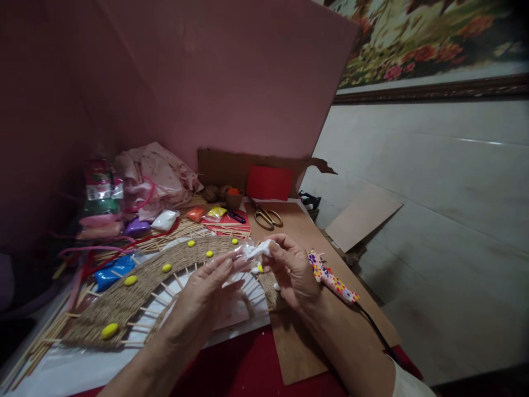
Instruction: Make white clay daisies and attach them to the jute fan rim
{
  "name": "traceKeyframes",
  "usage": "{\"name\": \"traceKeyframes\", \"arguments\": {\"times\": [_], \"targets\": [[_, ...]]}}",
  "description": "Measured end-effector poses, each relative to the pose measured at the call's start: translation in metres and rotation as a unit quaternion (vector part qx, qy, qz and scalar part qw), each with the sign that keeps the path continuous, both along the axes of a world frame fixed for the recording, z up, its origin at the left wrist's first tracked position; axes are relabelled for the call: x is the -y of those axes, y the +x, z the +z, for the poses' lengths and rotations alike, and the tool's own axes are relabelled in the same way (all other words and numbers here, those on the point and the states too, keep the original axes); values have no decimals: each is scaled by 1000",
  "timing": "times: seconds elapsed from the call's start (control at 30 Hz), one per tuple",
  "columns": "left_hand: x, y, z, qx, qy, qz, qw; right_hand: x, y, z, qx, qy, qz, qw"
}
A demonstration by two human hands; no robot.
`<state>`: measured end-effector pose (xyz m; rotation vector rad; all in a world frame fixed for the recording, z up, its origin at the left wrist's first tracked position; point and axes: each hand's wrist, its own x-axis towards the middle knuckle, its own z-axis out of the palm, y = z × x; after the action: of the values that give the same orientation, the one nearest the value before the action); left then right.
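Note:
My right hand (293, 270) pinches a lump of soft white modelling clay (259, 250). The clay is stretched toward a clear plastic wrapper (243, 251), which the fingers of my left hand (210, 281) grip. Both hands hover over an arched woven twine piece (149, 278) built around thin wooden sticks. Along its band sit several yellow oval dots, one of them a large yellow dot (109, 330) at the lower left end. Close to my right fingers are a yellow and white bit (258, 268) and a small white piece (276, 286), partly hidden by my hand.
Gold-handled scissors (268, 219) lie on a brown board (297, 342) at the right, beside a flower-patterned glue gun (333, 275) with a black cord. A blue clay packet (114, 272) and a white packet (165, 220) lie left. Behind stand a red card (270, 183) and bunched pink cloth (157, 173).

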<state>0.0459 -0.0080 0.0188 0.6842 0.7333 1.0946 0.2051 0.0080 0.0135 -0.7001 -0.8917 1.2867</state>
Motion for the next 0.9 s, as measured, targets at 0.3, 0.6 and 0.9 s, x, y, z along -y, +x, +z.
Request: {"name": "traceKeyframes", "arguments": {"times": [0.3,0.6,0.9], "targets": [[-4,-2,-5,40,34,6,999,2,-1,-3,165,94,-41,981],[-2,-3,-1,15,17,-8,1000,-2,7,-4,152,137,-157,966],[-4,4,-9,-38,55,20,998,10,-2,-4,351,266,-172,881]]}}
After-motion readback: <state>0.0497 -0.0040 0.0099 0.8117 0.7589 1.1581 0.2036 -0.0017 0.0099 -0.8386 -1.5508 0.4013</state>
